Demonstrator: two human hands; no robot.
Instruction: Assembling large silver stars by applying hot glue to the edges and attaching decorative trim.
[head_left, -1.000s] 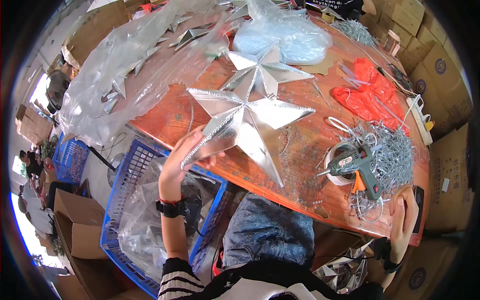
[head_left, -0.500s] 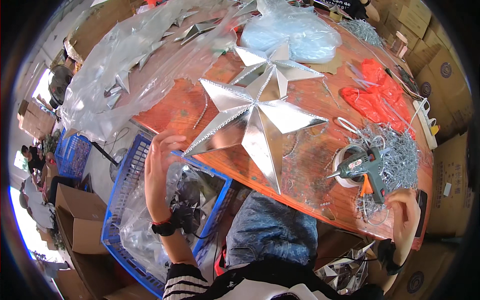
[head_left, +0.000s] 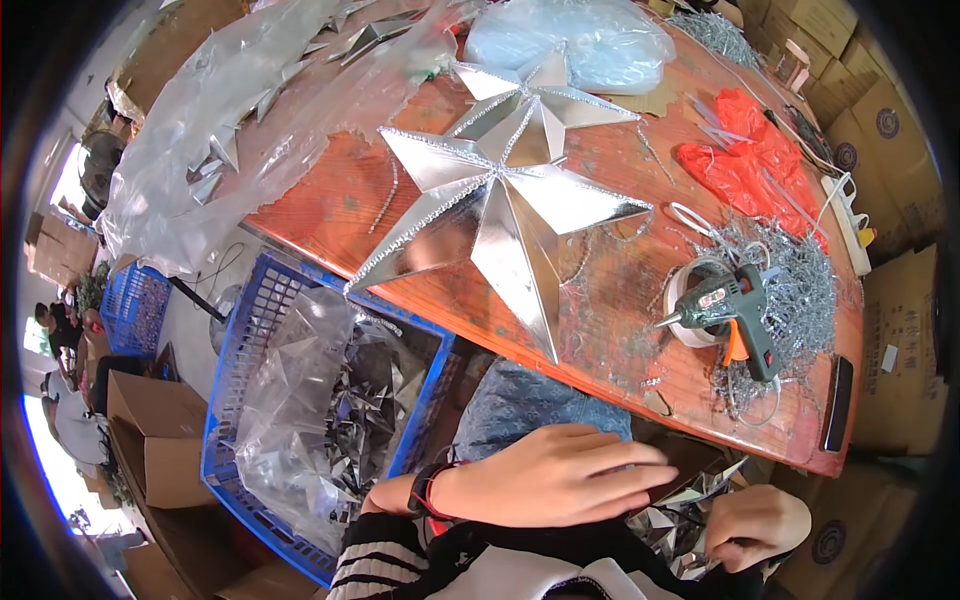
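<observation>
My left hand reaches across in front of my lap, palm down, its fingers stretched out and holding nothing. At the lower right, my right hand is curled closed beside shiny silver folded pieces below the table edge; what is in its fingers, if anything, is hidden. On the table lies a large silver star with glittery trim along some ridges, its lower points near the front edge. A second silver star sits behind it, partly covered. A dark green glue gun with an orange trigger rests on a white tape roll.
Silver tinsel lies around the glue gun, with a red plastic bag behind and a phone at the right edge. Plastic-covered stars occupy the left. A blue basket holding silver pieces stands left of my lap. A power strip lines the far right.
My left hand has left the front star's lower left point and come in over my lap. My right hand has gone from beside the glue gun's handle to below the table edge.
</observation>
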